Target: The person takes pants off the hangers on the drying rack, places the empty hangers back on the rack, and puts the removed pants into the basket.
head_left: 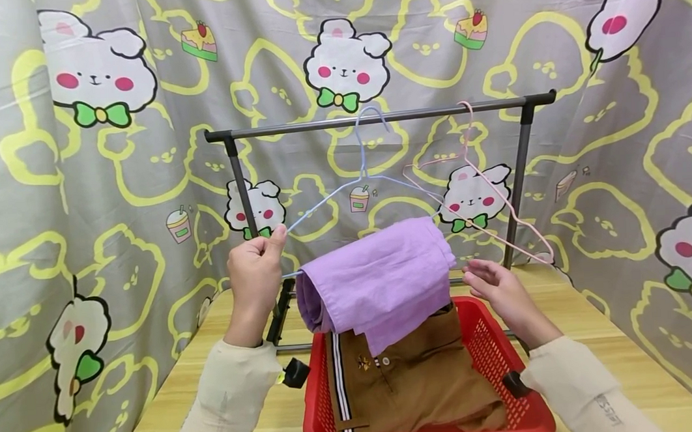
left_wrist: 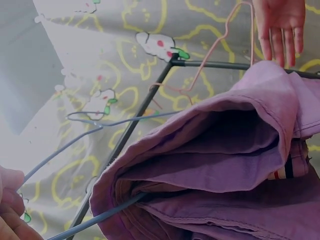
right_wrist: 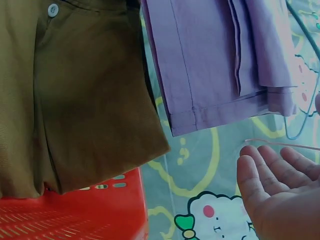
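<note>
My left hand (head_left: 255,276) grips the left corner of a blue wire hanger (head_left: 362,150). Over the hanger's lower bar hangs a folded purple garment (head_left: 378,273), which looks like trousers. In the left wrist view the bar runs into the fold of the purple cloth (left_wrist: 200,150), with the left fingers (left_wrist: 12,210) at its end. My right hand (head_left: 503,292) is just right of the garment, apart from it, fingers extended and holding nothing. The right wrist view shows those fingers (right_wrist: 275,170) below the garment's lower edge (right_wrist: 215,117).
A red basket (head_left: 310,407) below holds brown trousers or shorts (head_left: 419,382) with a striped side. Behind stands a dark metal rack (head_left: 294,128) on a wooden table (head_left: 174,408). A pink hanger (head_left: 512,207) hangs at the rail's right. A patterned curtain (head_left: 198,87) surrounds everything.
</note>
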